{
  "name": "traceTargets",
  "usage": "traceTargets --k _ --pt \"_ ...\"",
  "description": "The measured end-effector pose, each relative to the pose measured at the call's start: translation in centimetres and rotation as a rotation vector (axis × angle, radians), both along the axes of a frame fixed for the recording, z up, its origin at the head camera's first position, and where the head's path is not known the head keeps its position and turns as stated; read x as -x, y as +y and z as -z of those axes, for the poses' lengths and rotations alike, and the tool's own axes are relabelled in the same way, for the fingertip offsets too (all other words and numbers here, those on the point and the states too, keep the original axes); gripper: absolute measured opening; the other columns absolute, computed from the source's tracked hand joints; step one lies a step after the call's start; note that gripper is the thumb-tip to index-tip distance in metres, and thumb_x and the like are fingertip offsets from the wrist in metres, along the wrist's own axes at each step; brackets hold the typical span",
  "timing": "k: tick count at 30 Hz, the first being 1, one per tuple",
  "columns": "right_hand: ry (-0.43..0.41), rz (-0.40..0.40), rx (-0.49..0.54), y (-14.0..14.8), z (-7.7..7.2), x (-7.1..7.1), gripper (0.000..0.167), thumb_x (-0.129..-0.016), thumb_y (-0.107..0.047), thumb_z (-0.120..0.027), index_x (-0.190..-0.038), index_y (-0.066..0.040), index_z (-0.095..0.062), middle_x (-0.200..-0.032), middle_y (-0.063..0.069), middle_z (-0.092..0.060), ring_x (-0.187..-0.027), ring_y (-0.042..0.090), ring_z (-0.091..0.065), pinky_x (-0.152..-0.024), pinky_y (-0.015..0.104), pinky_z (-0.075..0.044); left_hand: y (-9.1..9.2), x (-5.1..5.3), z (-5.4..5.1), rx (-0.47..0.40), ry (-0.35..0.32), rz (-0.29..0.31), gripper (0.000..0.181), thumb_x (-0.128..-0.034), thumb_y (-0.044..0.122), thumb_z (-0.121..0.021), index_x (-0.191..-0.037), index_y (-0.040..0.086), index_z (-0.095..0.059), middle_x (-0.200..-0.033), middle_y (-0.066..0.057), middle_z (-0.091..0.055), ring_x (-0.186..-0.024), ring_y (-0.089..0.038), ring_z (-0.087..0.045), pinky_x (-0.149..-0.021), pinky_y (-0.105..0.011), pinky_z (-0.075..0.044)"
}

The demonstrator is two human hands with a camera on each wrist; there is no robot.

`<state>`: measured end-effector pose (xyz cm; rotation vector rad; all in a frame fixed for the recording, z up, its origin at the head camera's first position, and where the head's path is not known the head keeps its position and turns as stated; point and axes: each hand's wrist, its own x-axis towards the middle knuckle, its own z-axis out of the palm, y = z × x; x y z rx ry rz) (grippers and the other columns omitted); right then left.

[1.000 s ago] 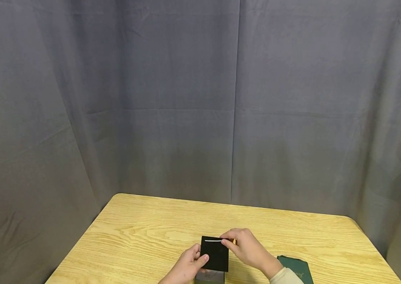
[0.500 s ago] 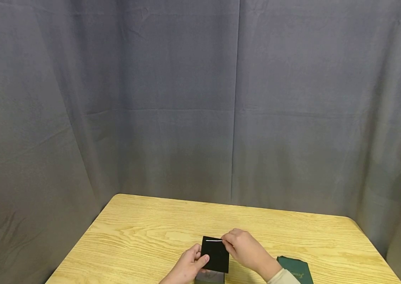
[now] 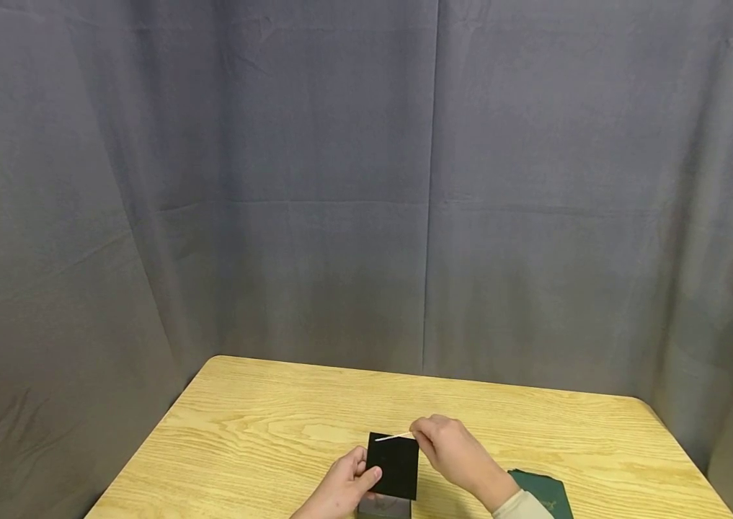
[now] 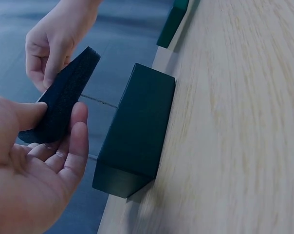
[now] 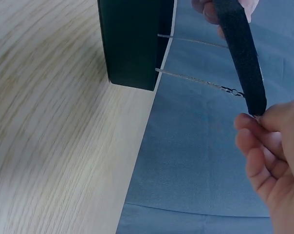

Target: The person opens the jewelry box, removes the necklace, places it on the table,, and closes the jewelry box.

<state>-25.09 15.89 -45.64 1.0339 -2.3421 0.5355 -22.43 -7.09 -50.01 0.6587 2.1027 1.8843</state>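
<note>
My left hand [image 3: 342, 481] grips a black square pad [image 3: 392, 467] by its left side, thumb on its face. A thin light strip [image 3: 393, 437] runs across the pad's top; my right hand [image 3: 453, 450] pinches its right end. In the left wrist view the pad [image 4: 64, 95] looks like thick dark foam between my left hand [image 4: 45, 161] and the other hand. A fine chain [image 5: 195, 79] stretches from the pad to a dark green box [image 5: 130, 44] in the right wrist view, with a second chain above it.
The green box [image 4: 137, 126] stands at the edge of the wooden table [image 4: 234, 126]. A dark green item with gold lettering [image 3: 544, 491] lies to the right, beside my right sleeve. Grey curtains [image 3: 314, 180] hang behind the table.
My right hand has drawn slightly up and away from the pad's corner, and the light strip now slants upward toward its fingers. My left hand has hardly moved.
</note>
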Motion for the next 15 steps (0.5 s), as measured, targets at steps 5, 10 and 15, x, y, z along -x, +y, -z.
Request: traceTargets --k 5,10,15 --pt "-0.012 -0.01 0.029 0.11 -0.14 -0.02 0.013 -0.083 0.001 -0.07 -0.087 -0.012 -0.067 -0.077 -0.006 -0.062 -0.066 -0.001 -0.052 -0.056 0.015 -0.045 -0.07 -0.12 -0.31 0.009 0.007 0.008 0.018 -0.0995 0.01 -0.049 -0.107 -0.006 -0.051 -0.095 -0.015 -0.067 -0.082 -0.017 -0.065 -0.069 -0.033 -0.054" --pt "-0.027 0.001 0.039 0.24 -0.37 -0.08 0.014 -0.082 0.0 -0.071 -0.086 -0.012 -0.067 -0.077 -0.006 -0.062 -0.066 0.0 -0.053 -0.057 0.017 -0.046 0.01 -0.3 -0.53 -0.002 -0.002 0.02 0.018 -0.0988 0.011 -0.05 -0.107 -0.005 -0.051 -0.096 -0.015 -0.067 -0.084 -0.018 -0.066 -0.069 -0.03 -0.053" --pt "-0.022 0.014 0.044 0.42 -0.48 0.11 0.013 -0.082 0.0 -0.071 -0.085 -0.011 -0.067 -0.077 -0.005 -0.062 -0.065 0.0 -0.051 -0.055 0.017 -0.045 0.09 -0.37 -0.55 -0.004 -0.002 0.035 0.018 -0.0985 0.011 -0.051 -0.106 -0.005 -0.051 -0.096 -0.017 -0.067 -0.083 -0.02 -0.067 -0.068 -0.027 -0.052"
